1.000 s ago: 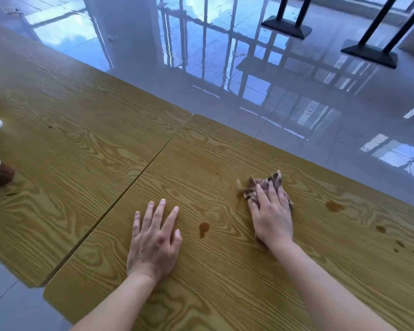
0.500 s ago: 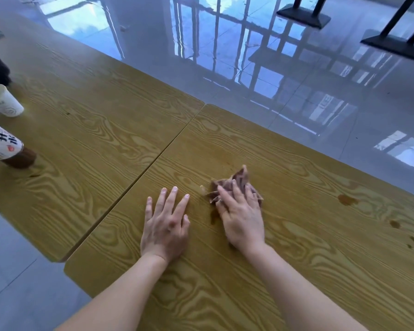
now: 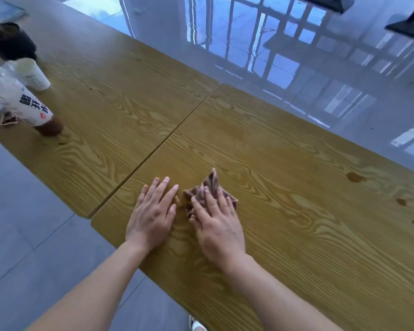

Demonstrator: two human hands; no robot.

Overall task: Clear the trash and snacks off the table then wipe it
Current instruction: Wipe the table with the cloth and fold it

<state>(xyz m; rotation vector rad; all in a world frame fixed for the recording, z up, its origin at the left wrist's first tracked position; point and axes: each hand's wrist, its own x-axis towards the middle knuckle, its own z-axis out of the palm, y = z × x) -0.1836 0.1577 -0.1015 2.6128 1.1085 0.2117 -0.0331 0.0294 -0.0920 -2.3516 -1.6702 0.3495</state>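
My right hand (image 3: 216,225) presses a crumpled brown cloth (image 3: 208,188) flat onto the wooden table (image 3: 296,211), fingers spread over it. Just to its left, my left hand (image 3: 153,215) lies flat and empty on the wood, fingers apart, almost touching the cloth. Small brown stains (image 3: 355,177) mark the table at the right. At the far left stand a bottle with a white label and brown liquid (image 3: 31,109), a pale cup (image 3: 31,74) behind it, and a small brown scrap (image 3: 9,119) beside the bottle.
A second wooden table (image 3: 101,96) butts against this one along a seam. A dark object (image 3: 11,43) sits at the far left corner. Glossy tiled floor (image 3: 296,56) lies beyond the far edge; black stand bases (image 3: 406,32) stand at top right. Grey floor lies below left.
My right hand has slid the cloth leftward across the table toward my left hand, over the stain that lay between them. The view has shifted, showing more of the bottle and cup.
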